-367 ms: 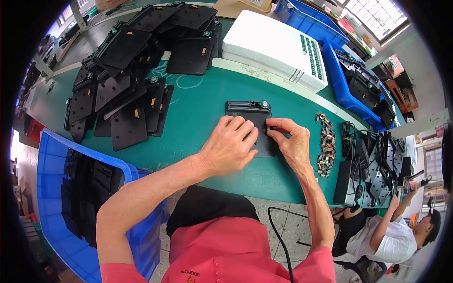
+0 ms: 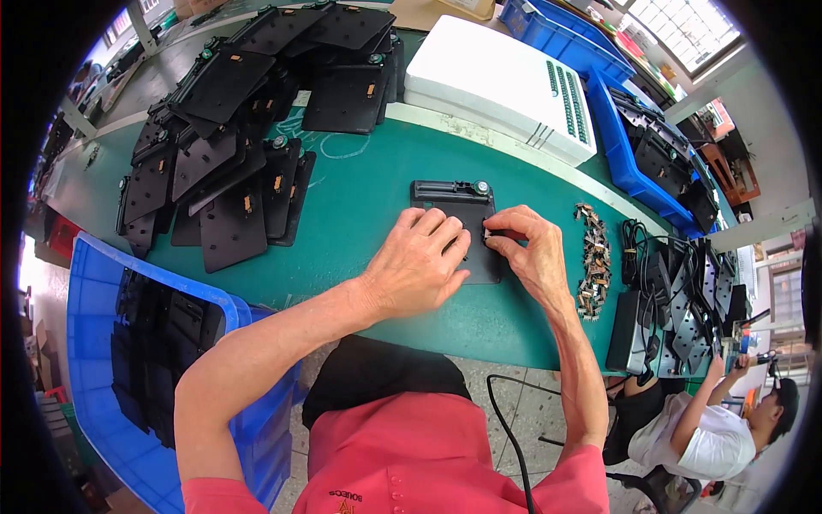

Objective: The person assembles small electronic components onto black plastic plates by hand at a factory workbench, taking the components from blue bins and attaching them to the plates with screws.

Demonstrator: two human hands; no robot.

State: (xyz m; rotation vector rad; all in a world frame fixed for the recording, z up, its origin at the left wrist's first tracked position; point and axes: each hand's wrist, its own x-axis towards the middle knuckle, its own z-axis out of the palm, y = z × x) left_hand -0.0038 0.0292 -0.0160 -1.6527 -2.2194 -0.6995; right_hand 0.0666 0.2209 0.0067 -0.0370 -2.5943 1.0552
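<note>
One panel (image 2: 469, 216) looks unfinished: left hand (image 2: 417, 265) spread, right hand (image 2: 531, 250) pinching small part (image 2: 487, 232); fitted panels (image 2: 201, 163), ten o'clock; loose parts (image 2: 592, 265), three.

White-shirted co-worker (image 2: 717, 439) at right; barred window (image 2: 685, 34) at top right.

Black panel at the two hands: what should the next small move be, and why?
Probably the right hand should press the small piece against the right side of the black panel, with the left hand steadying it. The right hand appears to pinch that piece there, the left lies over the panel, and several piled panels carry small orange parts.
</note>
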